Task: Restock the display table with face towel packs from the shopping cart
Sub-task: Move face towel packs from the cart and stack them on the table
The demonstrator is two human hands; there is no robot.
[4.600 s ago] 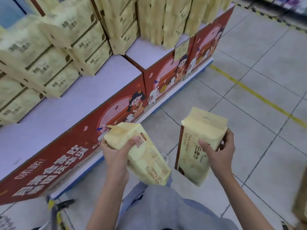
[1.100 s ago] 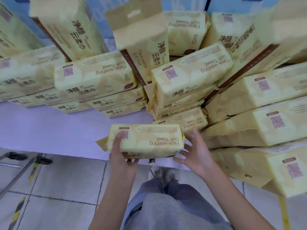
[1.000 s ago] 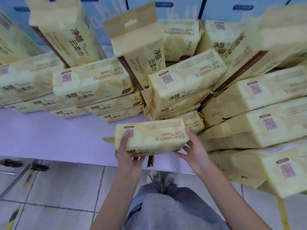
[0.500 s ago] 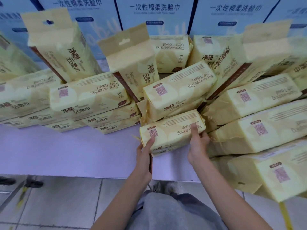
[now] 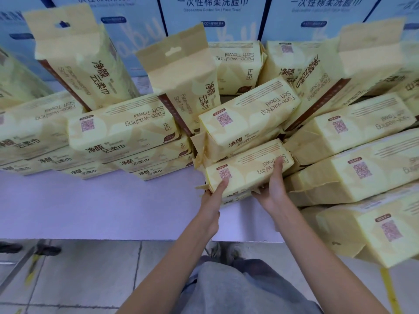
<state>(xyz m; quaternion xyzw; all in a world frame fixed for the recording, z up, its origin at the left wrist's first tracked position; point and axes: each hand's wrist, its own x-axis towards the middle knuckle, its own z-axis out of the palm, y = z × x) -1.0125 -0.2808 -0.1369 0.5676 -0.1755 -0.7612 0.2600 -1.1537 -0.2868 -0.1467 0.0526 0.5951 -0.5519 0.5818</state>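
**Both hands on a face towel pack at the bench's near edge**

The face towel pack (image 5: 247, 168) lies flat with its long side left to right, QR code and "Face-washing Soft Towel" print facing up, right of the bench's middle and close to its near edge. Its far edge is tucked under a tilted pack (image 5: 247, 116) that lies on top of it. Whether it sits on the bench or on another pack below cannot be told.

The left hand (image 5: 212, 198) grips the pack's near left corner, with the thumb laid up onto the top face just below the QR code and the other fingers hidden underneath. The right hand (image 5: 273, 186) holds the right part, fingers stretched over the top face across the printed words and the thumb down against the near side. Both forearms reach forward from the bottom of the view, fairly close together.

The pale lilac bench (image 5: 90, 205) carries a low stack of flat packs (image 5: 122, 130) to the left, with upright packs (image 5: 181, 80) behind them. More flat packs (image 5: 353, 168) are piled just to the right, and one overhangs the near edge. Blue cartons (image 5: 213, 12) line the far side. Below lie the tiled floor (image 5: 90, 275) and grey trousers (image 5: 238, 288).
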